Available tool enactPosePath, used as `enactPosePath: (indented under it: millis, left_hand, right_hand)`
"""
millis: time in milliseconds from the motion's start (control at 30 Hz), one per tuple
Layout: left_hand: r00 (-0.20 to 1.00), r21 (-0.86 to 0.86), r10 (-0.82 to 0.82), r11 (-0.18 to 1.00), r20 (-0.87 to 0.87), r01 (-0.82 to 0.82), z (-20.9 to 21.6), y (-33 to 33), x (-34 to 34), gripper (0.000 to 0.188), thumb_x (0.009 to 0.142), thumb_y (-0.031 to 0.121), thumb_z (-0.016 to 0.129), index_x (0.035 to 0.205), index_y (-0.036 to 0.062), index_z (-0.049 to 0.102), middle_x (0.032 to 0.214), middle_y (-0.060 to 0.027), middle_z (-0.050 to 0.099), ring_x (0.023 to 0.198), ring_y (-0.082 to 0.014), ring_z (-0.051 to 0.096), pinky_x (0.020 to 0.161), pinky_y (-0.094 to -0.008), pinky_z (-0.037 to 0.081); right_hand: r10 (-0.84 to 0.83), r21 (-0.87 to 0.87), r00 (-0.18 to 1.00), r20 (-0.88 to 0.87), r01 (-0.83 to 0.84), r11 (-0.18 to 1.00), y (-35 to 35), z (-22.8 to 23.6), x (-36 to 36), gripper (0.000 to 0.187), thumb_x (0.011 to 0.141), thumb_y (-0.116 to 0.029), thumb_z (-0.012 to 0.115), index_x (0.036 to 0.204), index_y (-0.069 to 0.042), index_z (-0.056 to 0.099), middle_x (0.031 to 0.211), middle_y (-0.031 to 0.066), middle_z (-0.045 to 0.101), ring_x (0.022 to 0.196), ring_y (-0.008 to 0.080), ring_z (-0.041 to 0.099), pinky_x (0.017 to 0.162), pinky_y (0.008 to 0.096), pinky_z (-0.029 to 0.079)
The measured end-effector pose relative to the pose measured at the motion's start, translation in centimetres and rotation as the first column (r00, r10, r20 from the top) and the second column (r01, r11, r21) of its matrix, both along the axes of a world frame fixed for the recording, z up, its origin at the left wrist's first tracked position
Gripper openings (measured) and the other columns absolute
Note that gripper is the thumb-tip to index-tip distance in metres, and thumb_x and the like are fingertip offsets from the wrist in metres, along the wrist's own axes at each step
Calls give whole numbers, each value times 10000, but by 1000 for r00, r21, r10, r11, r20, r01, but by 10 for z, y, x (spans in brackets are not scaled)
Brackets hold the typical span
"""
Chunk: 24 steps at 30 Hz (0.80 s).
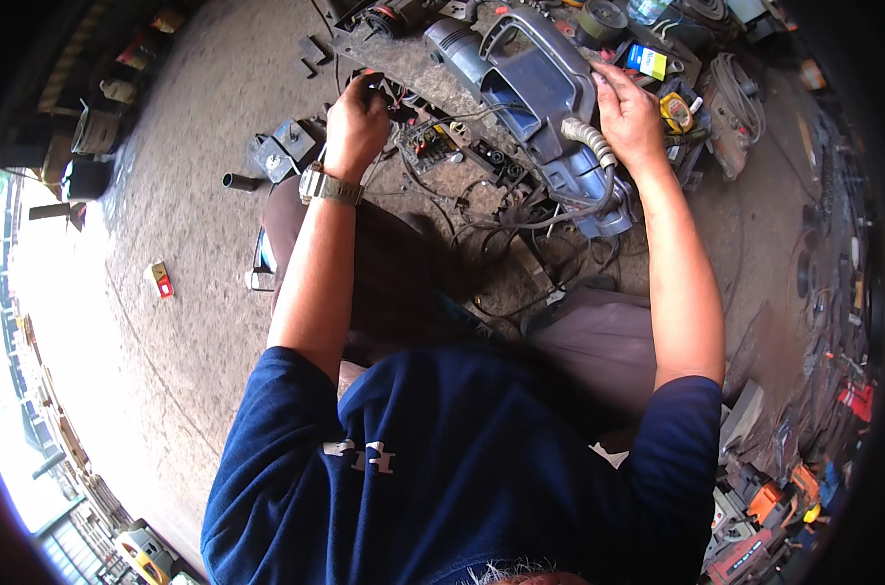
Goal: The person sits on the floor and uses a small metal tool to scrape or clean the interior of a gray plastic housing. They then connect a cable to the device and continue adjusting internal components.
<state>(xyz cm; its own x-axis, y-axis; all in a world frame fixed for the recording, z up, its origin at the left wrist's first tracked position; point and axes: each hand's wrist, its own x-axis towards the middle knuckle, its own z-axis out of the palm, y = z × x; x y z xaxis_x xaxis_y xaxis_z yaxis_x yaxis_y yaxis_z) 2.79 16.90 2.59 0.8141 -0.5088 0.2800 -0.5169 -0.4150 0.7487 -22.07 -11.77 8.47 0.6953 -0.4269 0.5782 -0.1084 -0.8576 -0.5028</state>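
Note:
A large blue-grey power tool housing (540, 83) with a loop handle at its far end lies in front of me, tilted toward the right. A ribbed grey cable sleeve (589, 141) leads a dark cord out of it. My right hand (633, 122) grips the housing's right edge, fingers bent over the rim. To the left, away from the housing, my left hand (358, 127) is closed around a small dark thing with a reddish tip, mostly hidden by the fingers. Between my hands lie loose wires and an opened electrical part (431, 148) with coloured bits.
A yellow tape measure (676, 113) and a blue-and-yellow box (647, 61) lie right of the housing, near coiled cable (738, 93). A grey metal block (287, 146) and a short black tube (240, 182) sit left. Orange tools (764, 502) crowd the lower right.

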Motion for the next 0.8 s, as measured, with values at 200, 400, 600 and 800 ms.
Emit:
enactPosePath:
  millis: [200, 400, 600, 800]
  left_hand:
    - [1000, 139, -30, 990, -4, 30, -21, 7, -15, 340, 951, 161, 568, 1215, 45, 749, 1032, -295, 746, 1010, -462, 733, 915, -526, 577]
    - [993, 250, -115, 961, -30, 119, -35, 6, -26, 331, 926, 171, 587, 1156, 42, 787, 1071, -259, 765, 1057, -432, 738, 964, -492, 578]
    - [996, 329, -81, 940, -41, 90, -46, 6, -21, 328, 912, 194, 625, 1151, 45, 794, 1078, -268, 764, 1059, -436, 737, 978, -491, 576]
    - [992, 471, -126, 873, -30, 125, -50, 5, -19, 295, 917, 189, 646, 1131, 47, 791, 1072, -273, 762, 1056, -437, 742, 963, -504, 583]
  right_hand:
    - [-3, -13, 1000, 12, 3, 1000, -3, -3, 0, 276, 1053, -244, 654, 1236, -67, 760, 1152, 188, 777, 1109, 367, 749, 929, 409, 598]
    - [24, -63, 999, 45, -21, 998, -5, -6, 1, 272, 1050, -238, 658, 1239, -71, 760, 1151, 184, 777, 1105, 367, 748, 930, 413, 598]
    - [-8, -23, 999, -33, 8, 1000, -3, -2, 0, 288, 1069, -226, 634, 1282, -64, 741, 1236, 192, 760, 1204, 345, 721, 995, 401, 575]
    - [-15, -36, 999, -40, 14, 999, -21, -17, -1, 311, 1088, -238, 609, 1313, -60, 729, 1293, 205, 743, 1263, 337, 700, 1040, 399, 559]
